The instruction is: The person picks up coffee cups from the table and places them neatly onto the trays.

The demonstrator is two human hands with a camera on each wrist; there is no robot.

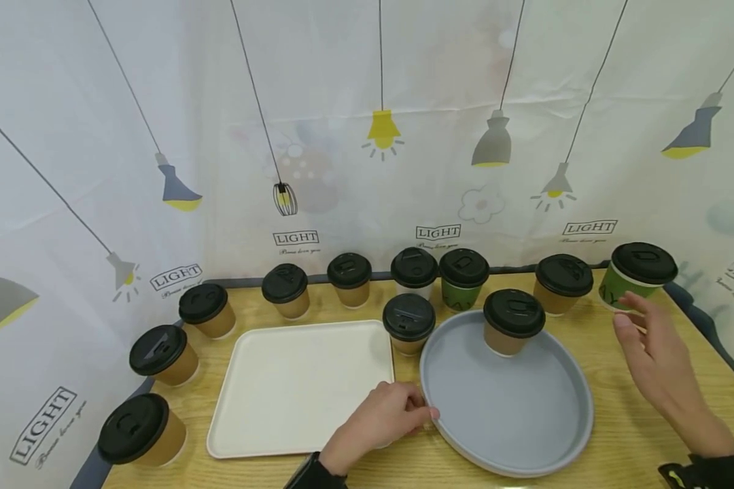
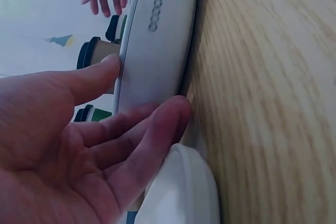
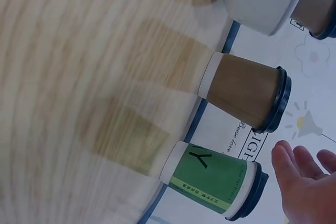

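My left hand is at the near left edge of a round grey tray. In the left wrist view the thumb lies on the rim and the curled fingers are at the side wall, lightly holding it. One brown paper cup with a black lid stands inside the tray, towards the back. At the right, my right hand hovers with loosely spread fingers near a green paper cup with a black lid. The right wrist view shows a gap between the fingers and this green cup.
A rectangular cream tray lies left of the round one. Several lidded cups line the table's back and left edges, including a brown cup and another green cup. One dark-lidded cup stands between the trays. A printed curtain hangs behind.
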